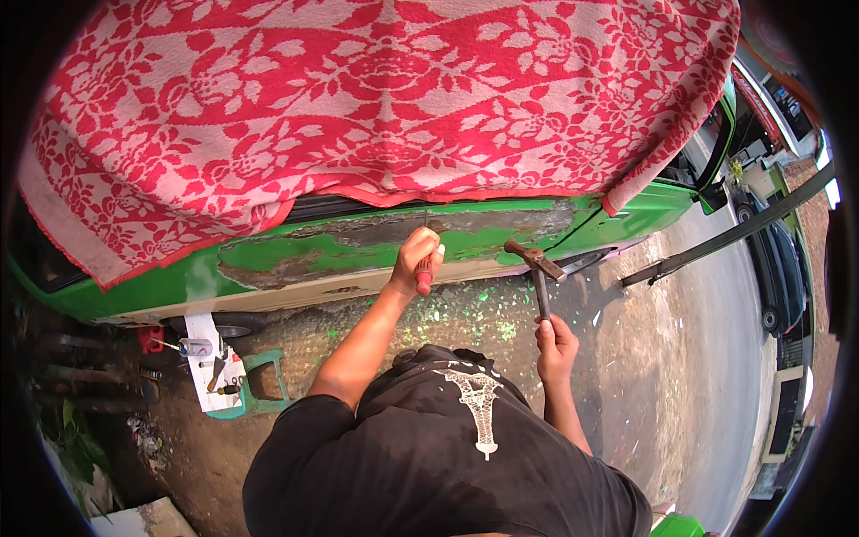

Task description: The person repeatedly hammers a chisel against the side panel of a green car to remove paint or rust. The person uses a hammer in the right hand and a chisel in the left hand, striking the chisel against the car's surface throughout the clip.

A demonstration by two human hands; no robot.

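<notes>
There was one green vehicle point(358, 255), one red-and-white flowered blanket point(376, 98) over it, one hammer point(537, 268), one red-handled chisel point(424, 268), and one green stool point(259, 385). Two hands showed: one left hand point(417, 255), one right hand point(557, 345).

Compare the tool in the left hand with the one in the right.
The chisel has a red grip and points up against the scraped green panel; the hammer has a dark handle, its head raised clear of the panel. The left hand grips the chisel, the right hand the hammer's end.
</notes>
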